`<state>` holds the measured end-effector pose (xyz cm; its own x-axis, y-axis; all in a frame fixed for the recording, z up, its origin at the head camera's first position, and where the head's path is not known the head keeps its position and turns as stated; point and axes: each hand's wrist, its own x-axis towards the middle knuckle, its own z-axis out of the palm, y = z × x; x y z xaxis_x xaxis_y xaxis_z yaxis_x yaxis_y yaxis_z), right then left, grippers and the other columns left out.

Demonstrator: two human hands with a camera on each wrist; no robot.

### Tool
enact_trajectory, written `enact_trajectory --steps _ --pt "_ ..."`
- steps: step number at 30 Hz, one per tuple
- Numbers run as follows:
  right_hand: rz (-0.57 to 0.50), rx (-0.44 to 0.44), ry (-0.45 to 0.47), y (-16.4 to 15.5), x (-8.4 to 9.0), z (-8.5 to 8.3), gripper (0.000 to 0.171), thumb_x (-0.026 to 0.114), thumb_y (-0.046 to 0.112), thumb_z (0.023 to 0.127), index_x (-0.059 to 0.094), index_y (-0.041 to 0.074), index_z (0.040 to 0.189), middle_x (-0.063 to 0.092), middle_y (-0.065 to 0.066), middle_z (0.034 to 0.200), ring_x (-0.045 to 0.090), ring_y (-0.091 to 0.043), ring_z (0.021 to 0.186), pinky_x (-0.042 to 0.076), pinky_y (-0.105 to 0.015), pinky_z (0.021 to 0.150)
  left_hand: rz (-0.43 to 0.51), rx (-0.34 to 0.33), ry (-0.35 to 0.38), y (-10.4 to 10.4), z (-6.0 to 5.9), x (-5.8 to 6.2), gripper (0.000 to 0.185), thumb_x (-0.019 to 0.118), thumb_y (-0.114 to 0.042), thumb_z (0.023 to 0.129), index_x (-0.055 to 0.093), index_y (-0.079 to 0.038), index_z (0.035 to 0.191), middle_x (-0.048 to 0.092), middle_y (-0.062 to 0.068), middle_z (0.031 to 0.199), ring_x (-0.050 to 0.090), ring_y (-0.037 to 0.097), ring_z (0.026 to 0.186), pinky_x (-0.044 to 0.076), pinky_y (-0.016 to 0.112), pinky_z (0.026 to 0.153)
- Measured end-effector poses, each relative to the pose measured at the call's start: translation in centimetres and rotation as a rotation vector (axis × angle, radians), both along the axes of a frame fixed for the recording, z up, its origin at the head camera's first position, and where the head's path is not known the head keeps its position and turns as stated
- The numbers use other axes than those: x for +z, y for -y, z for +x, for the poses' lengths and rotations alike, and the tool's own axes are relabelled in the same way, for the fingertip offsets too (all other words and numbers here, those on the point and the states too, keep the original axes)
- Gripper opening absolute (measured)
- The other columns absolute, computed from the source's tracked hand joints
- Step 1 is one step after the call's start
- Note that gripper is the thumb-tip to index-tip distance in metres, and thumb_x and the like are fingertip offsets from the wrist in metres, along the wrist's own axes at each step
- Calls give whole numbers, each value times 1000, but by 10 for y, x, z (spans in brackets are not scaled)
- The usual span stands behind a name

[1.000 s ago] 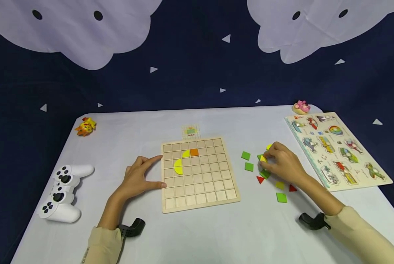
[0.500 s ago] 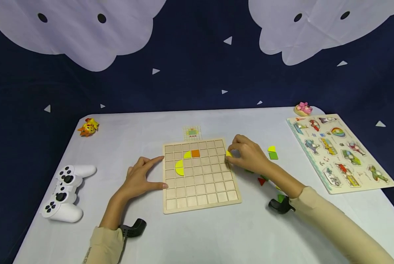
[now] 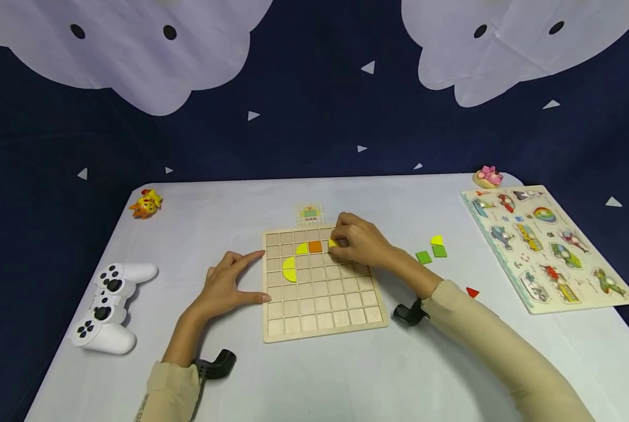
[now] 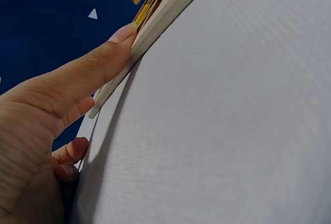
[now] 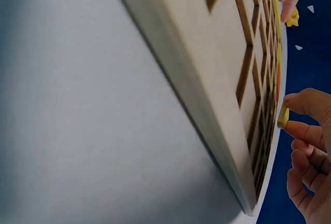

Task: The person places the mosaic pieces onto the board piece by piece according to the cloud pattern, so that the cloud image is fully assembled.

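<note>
the right hand [image 3: 362, 243] is positioned over the upper rows of the wooden grid board [image 3: 325, 319], with thumb and fingers curled and pinching a small yellow piece [image 3: 332, 242] held at the cell just right of the orange square [image 3: 315, 247]. in the right wrist view the yellow piece [image 5: 283, 116] sits edge-on between fingertip and thumb, just above the board surface; whether it touches the board cannot be told. the left hand [image 3: 227, 284] lies flat on the white table [image 3: 346, 375], fingers straight and spread, holding nothing, with index finger and thumb touching the left edge of the board; the left wrist view shows the thumb [image 4: 98, 66] pressed against that edge. on the board, a yellow quarter-round piece [image 3: 301, 248] lies touching the orange square on its left, and a yellow half-round piece [image 3: 289, 269] lies below it. right of the board lie two green squares [image 3: 431, 254], a yellow piece [image 3: 437, 240] and a red triangle [image 3: 472, 292]. a white game controller [image 3: 106, 308] rests at the left of the table, a picture puzzle board [image 3: 549, 246] at the right.
</note>
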<state>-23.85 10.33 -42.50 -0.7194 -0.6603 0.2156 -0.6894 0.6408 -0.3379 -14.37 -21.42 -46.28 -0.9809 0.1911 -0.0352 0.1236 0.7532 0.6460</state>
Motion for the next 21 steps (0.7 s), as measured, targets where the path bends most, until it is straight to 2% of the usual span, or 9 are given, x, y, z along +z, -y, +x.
enact_trajectory --steps 6,14,21 --pt "-43 17 57 3 -8 -5 18 78 19 87 77 5 97 58 -3 93 54 -15 85 49 -31 75 -1 -1 -1 0 -1 0 99 90 -49 63 47 -25 149 49 8 111 48 26 103 25 46 95" --pt "-122 -37 162 10 -9 -1 12 76 15 88 76 4 93 59 -2 92 54 -16 84 49 -33 77 -2 -6 -11 -1 -1 0 99 90 -49 63 47 -25 149 49 8 111 48 26 102 25 47 96" --pt "-92 -60 160 8 -8 2 16 76 18 88 77 5 96 59 -1 91 53 -12 80 47 -28 72 -15 0 -20 -1 0 -1 99 90 -50 63 47 -25 148 50 8 111 48 23 100 26 43 90"
